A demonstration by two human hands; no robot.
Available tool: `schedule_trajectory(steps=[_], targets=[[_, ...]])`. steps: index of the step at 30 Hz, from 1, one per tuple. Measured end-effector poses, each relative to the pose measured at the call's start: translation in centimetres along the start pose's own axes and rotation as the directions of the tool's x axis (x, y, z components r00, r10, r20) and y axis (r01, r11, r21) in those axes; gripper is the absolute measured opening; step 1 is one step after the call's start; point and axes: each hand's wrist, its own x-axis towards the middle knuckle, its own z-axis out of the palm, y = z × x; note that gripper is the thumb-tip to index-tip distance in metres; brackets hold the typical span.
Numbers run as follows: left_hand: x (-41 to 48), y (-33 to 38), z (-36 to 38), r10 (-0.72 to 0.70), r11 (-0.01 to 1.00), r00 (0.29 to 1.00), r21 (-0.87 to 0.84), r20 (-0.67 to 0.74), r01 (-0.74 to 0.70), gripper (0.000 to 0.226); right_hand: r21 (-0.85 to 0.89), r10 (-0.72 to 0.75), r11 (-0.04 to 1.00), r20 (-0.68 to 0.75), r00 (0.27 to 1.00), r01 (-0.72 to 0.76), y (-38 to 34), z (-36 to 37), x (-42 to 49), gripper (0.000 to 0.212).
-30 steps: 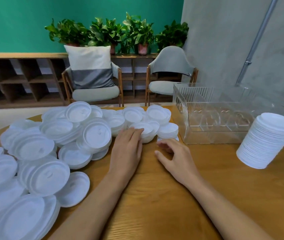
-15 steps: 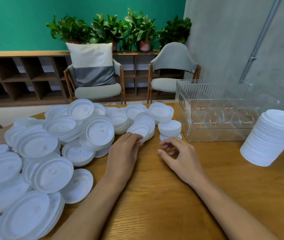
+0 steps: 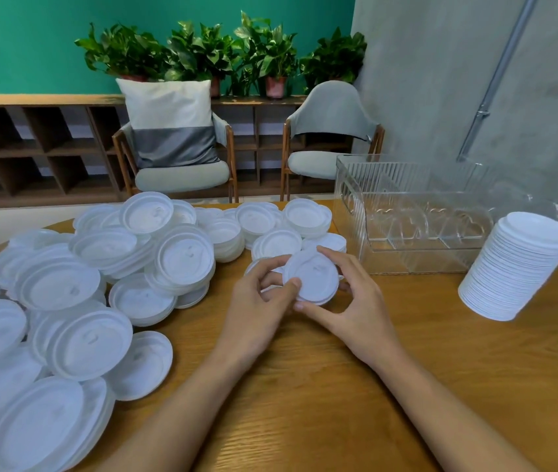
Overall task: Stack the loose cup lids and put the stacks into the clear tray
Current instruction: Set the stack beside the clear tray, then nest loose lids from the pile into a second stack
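White round plastic lid stack (image 3: 312,275) is being held tilted above the wooden table (image 3: 338,403). Fingers (image 3: 264,269) of the left hand (image 3: 253,310) are pinching its left edge, while the right hand (image 3: 361,306) is curling around its right rim.

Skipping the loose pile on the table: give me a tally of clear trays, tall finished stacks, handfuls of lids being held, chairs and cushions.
Clear tray: 1
Tall lid stack: 1
Handful of lids, held: 1
Chairs: 2
Cushion: 1
Total: 6
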Motion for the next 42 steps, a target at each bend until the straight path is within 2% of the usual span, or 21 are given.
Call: schedule_trajectory(steps=[2, 4, 5, 7, 11, 17, 21, 23, 25, 26, 29, 31, 34, 36, 38, 42], targets=[[0.3, -0.6, -0.8, 0.178, 0.942, 0.983, 0.296, -0.040, -0.158, 0.031, -0.046, 0.012, 0.999, 0.022, 1.000, -0.011, 0.1, -0.2, 0.0, 0.078], [0.6, -1.3, -1.9, 0.356, 0.760, 0.934, 0.571, 0.035, -0.311, 0.034, -0.099, 0.042, 0.994, 0.061, 0.997, -0.036, 0.3, -0.6, -0.1, 0.076], [0.7, -1.5, -2.3, 0.381, 0.684, 0.921, 0.646, 0.079, -0.338, 0.034, -0.125, 0.060, 0.991, 0.082, 0.995, -0.050, 0.4, -0.8, -0.2, 0.075], [0.8, -1.8, -2.9, 0.368, 0.622, 0.925, 0.713, 0.099, -0.324, 0.032, -0.171, 0.108, 0.981, 0.122, 0.987, -0.087, 0.7, -1.2, -0.2, 0.074], [0.9, -2.4, -3.4, 0.357, 0.609, 0.932, 0.742, 0.061, -0.281, 0.030, -0.229, 0.183, 0.963, 0.171, 0.968, -0.142, 0.9, -1.6, -0.1, 0.074], [1.1, -2.9, -3.5, 0.274, 0.601, 0.961, 0.773, 0.039, -0.203, 0.043, -0.307, 0.220, 0.943, 0.285, 0.933, -0.129, 1.0, -1.5, -0.3, 0.073], [1.0, -2.6, -3.7, 0.316, 0.552, 0.947, 0.802, 0.052, -0.228, 0.023, -0.313, 0.224, 0.944, 0.360, 0.906, -0.109, 1.5, -1.2, -0.4, 0.077], [1.0, -2.6, -3.7, 0.342, 0.562, 0.939, 0.792, 0.040, -0.238, 0.014, -0.318, 0.225, 0.942, 0.358, 0.906, -0.109, 1.5, -1.0, -0.4, 0.075], [0.8, -2.1, -3.5, 0.365, 0.633, 0.931, 0.734, 0.000, -0.248, 0.014, -0.319, 0.206, 0.942, 0.314, 0.927, -0.101, 1.3, -0.8, -0.5, 0.078], [0.6, -1.8, -3.4, 0.362, 0.699, 0.931, 0.672, -0.039, -0.244, 0.018, -0.319, 0.204, 0.942, 0.298, 0.932, -0.104, 1.3, -0.7, -0.6, 0.079], [0.1, -0.7, -2.9, 0.261, 0.890, 0.953, 0.420, -0.155, -0.175, 0.030, -0.316, 0.196, 0.944, 0.290, 0.937, -0.099, 1.2, -0.6, -0.6, 0.079], [0.1, -0.5, -2.9, 0.167, 0.951, 0.970, 0.287, -0.178, -0.111, 0.036, -0.310, 0.174, 0.947, 0.290, 0.941, -0.080, 1.1, -0.7, -0.5, 0.082], [0.3, -0.6, -3.0, -0.004, 0.996, 0.993, 0.093, -0.116, 0.014, 0.046, -0.282, 0.186, 0.954, 0.286, 0.940, -0.103, 1.1, -0.7, -0.5, 0.088], [0.4, -1.0, -3.0, -0.021, 0.991, 0.996, 0.133, -0.087, 0.032, 0.048, -0.252, 0.191, 0.960, 0.289, 0.938, -0.118, 1.4, -0.6, -0.5, 0.097], [0.4, -1.6, -3.0, 0.033, 0.958, 0.998, 0.288, -0.061, -0.014, 0.043, -0.232, 0.179, 0.966, 0.292, 0.940, -0.111, 1.6, -0.5, -0.5, 0.100], [0.0, -1.8, -2.9, 0.134, 0.838, 0.991, 0.536, -0.023, -0.101, 0.029, -0.229, 0.110, 0.972, 0.286, 0.952, -0.043, 1.5, -0.5, -0.5, 0.084]])
